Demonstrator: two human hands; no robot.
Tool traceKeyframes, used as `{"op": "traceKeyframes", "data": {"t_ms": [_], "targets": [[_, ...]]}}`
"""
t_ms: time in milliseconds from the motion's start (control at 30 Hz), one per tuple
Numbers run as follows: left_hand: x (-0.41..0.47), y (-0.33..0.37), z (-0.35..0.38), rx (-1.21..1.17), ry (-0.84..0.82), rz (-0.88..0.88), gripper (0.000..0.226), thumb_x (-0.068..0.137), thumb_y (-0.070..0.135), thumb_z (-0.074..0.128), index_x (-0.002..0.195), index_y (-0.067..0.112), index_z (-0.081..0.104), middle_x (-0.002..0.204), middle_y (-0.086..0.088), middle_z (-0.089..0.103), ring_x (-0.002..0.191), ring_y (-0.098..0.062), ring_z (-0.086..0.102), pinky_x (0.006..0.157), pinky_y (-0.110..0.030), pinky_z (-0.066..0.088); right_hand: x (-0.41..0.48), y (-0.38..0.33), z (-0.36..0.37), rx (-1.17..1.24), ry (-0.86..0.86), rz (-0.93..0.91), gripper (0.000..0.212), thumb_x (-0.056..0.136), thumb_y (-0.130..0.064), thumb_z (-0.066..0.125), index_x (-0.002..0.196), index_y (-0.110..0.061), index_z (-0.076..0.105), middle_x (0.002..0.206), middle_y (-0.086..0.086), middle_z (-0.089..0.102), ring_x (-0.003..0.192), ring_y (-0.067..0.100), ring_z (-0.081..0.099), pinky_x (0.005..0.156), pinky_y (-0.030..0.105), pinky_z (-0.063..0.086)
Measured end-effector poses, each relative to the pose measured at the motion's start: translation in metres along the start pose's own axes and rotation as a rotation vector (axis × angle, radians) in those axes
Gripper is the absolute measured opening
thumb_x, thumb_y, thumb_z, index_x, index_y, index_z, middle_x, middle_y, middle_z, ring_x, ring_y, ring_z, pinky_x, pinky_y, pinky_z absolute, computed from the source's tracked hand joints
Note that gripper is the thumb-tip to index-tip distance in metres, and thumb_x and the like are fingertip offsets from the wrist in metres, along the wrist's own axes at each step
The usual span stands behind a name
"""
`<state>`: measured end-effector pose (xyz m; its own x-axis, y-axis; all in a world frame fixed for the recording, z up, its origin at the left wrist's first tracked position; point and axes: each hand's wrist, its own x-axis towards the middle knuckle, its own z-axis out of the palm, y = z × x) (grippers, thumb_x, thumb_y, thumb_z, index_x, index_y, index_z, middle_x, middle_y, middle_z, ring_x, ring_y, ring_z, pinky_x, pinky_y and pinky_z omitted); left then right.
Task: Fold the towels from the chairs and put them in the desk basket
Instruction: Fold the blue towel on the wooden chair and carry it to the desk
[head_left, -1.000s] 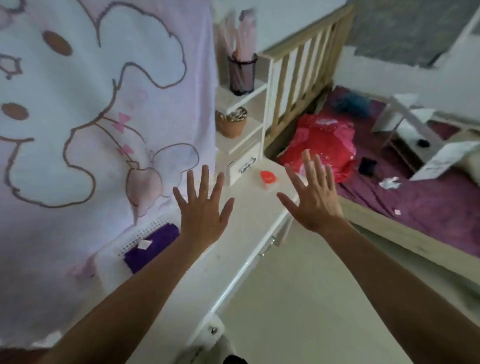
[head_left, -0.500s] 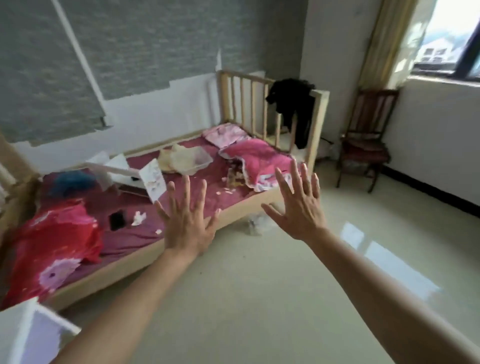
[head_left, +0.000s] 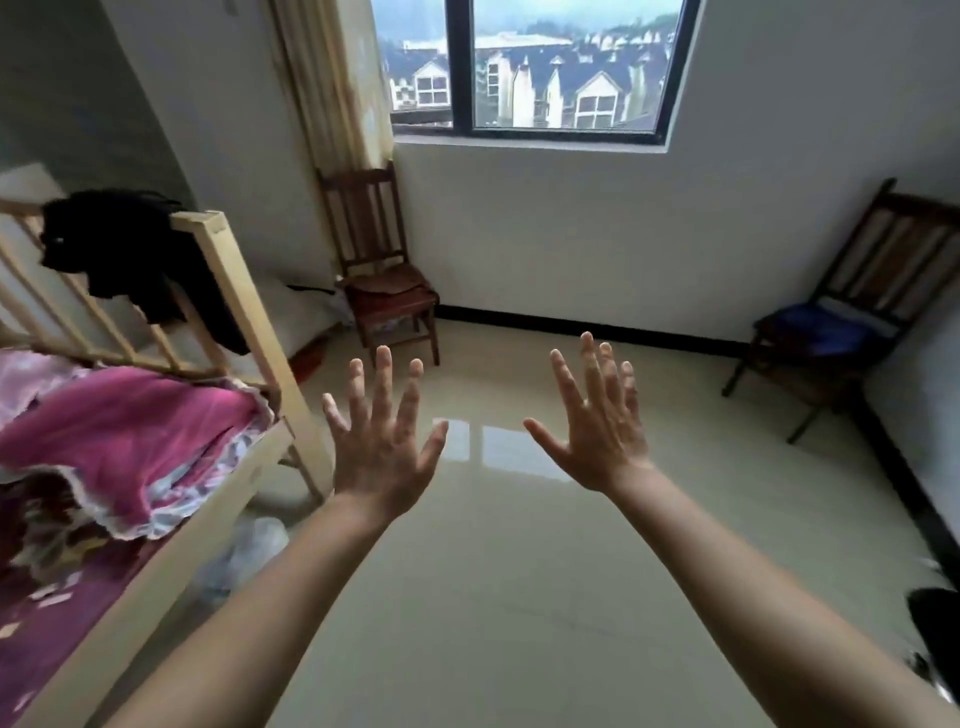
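My left hand (head_left: 382, 441) and my right hand (head_left: 597, 426) are both held out in front of me with fingers spread, holding nothing. Two dark wooden chairs stand against the far wall. The left chair (head_left: 382, 260) near the curtain carries a brownish cloth (head_left: 387, 283) on its seat. The right chair (head_left: 852, 306) in the corner has a blue towel (head_left: 815, 332) lying on its seat. Both chairs are well beyond my hands. The desk and its basket are out of view.
A wooden-railed bed (head_left: 218, 364) with a pink blanket (head_left: 130, 431) fills the left side; black clothing (head_left: 124, 249) hangs over its rail. A crumpled plastic bag (head_left: 249, 545) lies on the tiled floor by the bed. A dark object (head_left: 935, 629) sits at the right edge.
My view has swung right, from the desk and pink cartoon towel, past the bed, to the window wall with both chairs. My hands stayed open and raised throughout.
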<state>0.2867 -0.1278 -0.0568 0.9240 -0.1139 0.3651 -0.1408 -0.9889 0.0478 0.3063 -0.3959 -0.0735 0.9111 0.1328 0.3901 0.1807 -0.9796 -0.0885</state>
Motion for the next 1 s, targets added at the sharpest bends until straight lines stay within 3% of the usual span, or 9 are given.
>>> {"op": "traceKeyframes", "data": {"t_ms": [167,467,600,800,1000], "targets": [[0.13,0.08,0.049,-0.057,-0.039,0.202,0.077,0.09,0.062,0.033,0.155,0.025,0.015,0.164,-0.009,-0.002,0.149,-0.039,0.003,0.109,-0.071,0.016,0.051,0.093,0.006,-0.072,0.075,0.152,0.089,0.088,-0.069,0.042,0.158,-0.022,0.016,0.166,0.016,-0.003,0.152,0.037,0.002,0.121,0.055,0.008],[0.272,0.304,0.14,-0.089,-0.174,0.562,0.078,0.089,0.07,0.017,0.156,0.031,0.006,0.164,-0.005,-0.011,0.149,-0.035,-0.013,0.113,-0.069,0.01,0.026,0.334,0.022,-0.188,0.051,0.623,0.089,0.086,-0.071,0.035,0.158,-0.023,0.016,0.165,0.016,-0.003,0.151,0.038,0.004,0.121,0.054,0.011],[0.322,0.409,0.177,-0.099,-0.226,0.587,0.077,0.09,0.071,0.018,0.155,0.033,0.005,0.164,-0.003,-0.007,0.149,-0.035,-0.012,0.113,-0.067,0.009,0.04,0.439,0.031,-0.184,-0.011,0.747,0.088,0.086,-0.069,0.035,0.158,-0.023,0.015,0.165,0.017,-0.005,0.151,0.039,0.003,0.121,0.054,0.007],[0.413,0.527,0.193,-0.118,-0.17,0.66,0.076,0.091,0.07,0.021,0.155,0.033,0.003,0.165,-0.003,-0.002,0.15,-0.034,-0.01,0.114,-0.066,0.006,0.101,0.571,0.021,-0.176,-0.021,0.771,0.088,0.086,-0.069,0.037,0.158,-0.022,0.019,0.165,0.018,0.001,0.151,0.039,0.006,0.12,0.056,0.015],[0.512,0.605,0.243,-0.16,-0.176,0.672,0.076,0.09,0.068,0.025,0.155,0.033,0.009,0.164,-0.005,0.008,0.15,-0.036,0.001,0.113,-0.067,0.014,0.171,0.675,0.045,-0.173,-0.056,0.757,0.089,0.085,-0.069,0.04,0.158,-0.023,0.017,0.165,0.018,0.002,0.151,0.038,0.005,0.121,0.054,0.011]]}}
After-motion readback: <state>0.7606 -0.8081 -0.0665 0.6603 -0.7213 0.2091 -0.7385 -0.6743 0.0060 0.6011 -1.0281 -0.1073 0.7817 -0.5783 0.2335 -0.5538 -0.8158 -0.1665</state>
